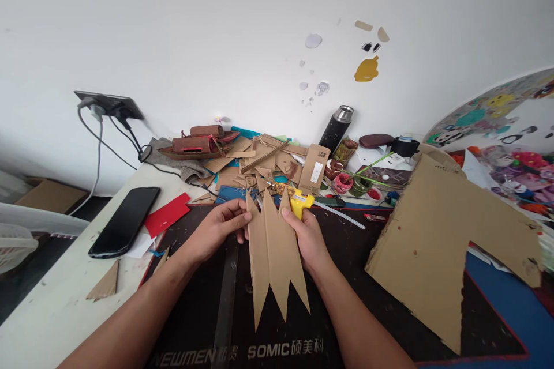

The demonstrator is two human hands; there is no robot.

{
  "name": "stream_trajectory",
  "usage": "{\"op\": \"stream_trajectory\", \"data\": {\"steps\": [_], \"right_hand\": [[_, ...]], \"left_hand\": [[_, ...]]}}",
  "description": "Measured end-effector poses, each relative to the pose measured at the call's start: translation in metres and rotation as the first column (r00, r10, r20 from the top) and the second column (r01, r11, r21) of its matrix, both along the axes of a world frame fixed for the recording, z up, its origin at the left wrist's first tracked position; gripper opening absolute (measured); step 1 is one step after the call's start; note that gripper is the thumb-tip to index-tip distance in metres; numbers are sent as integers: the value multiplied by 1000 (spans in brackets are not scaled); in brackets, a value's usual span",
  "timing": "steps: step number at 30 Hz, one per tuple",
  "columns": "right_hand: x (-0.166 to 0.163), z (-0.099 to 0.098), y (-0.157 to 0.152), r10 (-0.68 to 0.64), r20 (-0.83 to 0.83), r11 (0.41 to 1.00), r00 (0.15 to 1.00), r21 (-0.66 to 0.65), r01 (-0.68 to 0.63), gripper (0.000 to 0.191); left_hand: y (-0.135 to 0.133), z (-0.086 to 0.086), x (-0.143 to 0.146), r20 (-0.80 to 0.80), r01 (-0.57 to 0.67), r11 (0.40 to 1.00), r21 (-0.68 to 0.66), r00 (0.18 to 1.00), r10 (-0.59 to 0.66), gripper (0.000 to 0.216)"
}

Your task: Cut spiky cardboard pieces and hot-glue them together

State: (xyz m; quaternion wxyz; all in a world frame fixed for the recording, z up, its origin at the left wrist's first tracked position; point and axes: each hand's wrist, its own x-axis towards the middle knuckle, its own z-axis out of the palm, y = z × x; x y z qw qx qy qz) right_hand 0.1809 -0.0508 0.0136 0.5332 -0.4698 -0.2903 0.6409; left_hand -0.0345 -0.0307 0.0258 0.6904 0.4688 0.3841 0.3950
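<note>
Three long pointed cardboard strips (273, 256) are held together over a dark desk mat (346, 277), their sharp tips toward me. My left hand (220, 228) pinches the top of the leftmost strip. My right hand (305, 236) grips the right strips near their upper ends. A yellow glue gun (301, 202) lies just beyond my right hand's fingers, touching or nearly touching them.
A large cut cardboard sheet (437, 242) lies at the right. A black phone (125, 220) and red card (167, 214) sit at the left. Cardboard scraps (264, 164), a model boat (197, 144), a black flask (336, 127) and paint pots (350, 183) crowd the back. A metal ruler (225, 305) lies on the mat.
</note>
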Motion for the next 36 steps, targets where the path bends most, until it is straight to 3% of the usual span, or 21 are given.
{"op": "stream_trajectory", "data": {"steps": [3, 8, 13, 36], "right_hand": [[0, 4, 0, 1, -24, 1000, 1000, -12, -2, 50], [-2, 6, -1, -4, -78, 999, 997, -39, 1, 53], [-4, 5, -2, 17, -85, 999, 996, -33, -20, 53], [-1, 9, -2, 28, -102, 998, 994, -54, -34, 55]], "left_hand": [[-1, -1, -2, 62, 19, 1000, -8, 998, -18, 42], [-1, -5, 1, 201, -47, 992, -118, 977, 71, 50], [-3, -6, 8, 214, -69, 980, -187, 971, 109, 49], [-7, -9, 14, 314, 8, 977, -214, 948, 61, 44]]}}
